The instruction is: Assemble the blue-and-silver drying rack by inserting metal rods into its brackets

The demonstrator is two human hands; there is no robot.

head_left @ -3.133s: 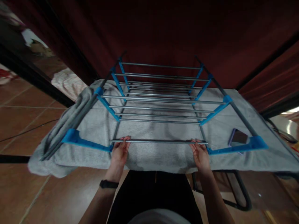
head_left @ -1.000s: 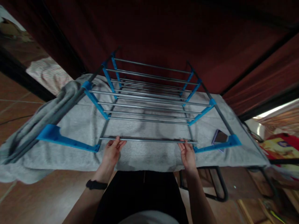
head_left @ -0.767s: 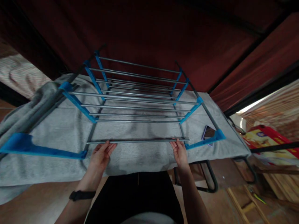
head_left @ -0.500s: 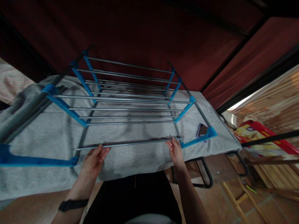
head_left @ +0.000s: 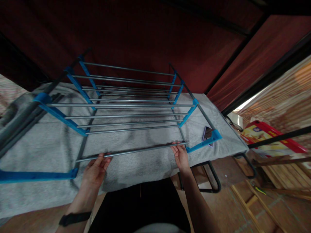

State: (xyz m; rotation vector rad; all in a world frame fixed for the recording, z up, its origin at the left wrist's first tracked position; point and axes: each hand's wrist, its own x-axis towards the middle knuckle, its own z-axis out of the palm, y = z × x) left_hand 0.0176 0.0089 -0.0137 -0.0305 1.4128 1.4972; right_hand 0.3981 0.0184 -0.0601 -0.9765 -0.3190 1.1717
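Observation:
A grey metal rod [head_left: 141, 150] is held level between my two hands, close to the front edge of the grey-covered surface. My left hand [head_left: 96, 169] grips it near its left end, and my right hand [head_left: 180, 154] grips it near its right end. Beyond it stands a rack of grey tubes and blue plastic side brackets, with several crossbars [head_left: 136, 105] fitted between them. The lowest front brackets, a left one [head_left: 39, 176] and a right one [head_left: 204, 143], flank the rod. Its right end lies close to the right bracket; whether they touch, I cannot tell.
A grey blanket [head_left: 136, 168] covers the surface under the rack. A phone [head_left: 207, 133] lies behind the right bracket. Dark tubes [head_left: 26, 118] are at the left. A red and yellow box [head_left: 269, 136] and wooden frames [head_left: 247, 207] are at the right. A dark red cloth [head_left: 131, 35] hangs behind.
The view has shifted slightly, and the rack appears a little further left. Both hands keep hold of the rod; its left end sits slightly lower in the picture.

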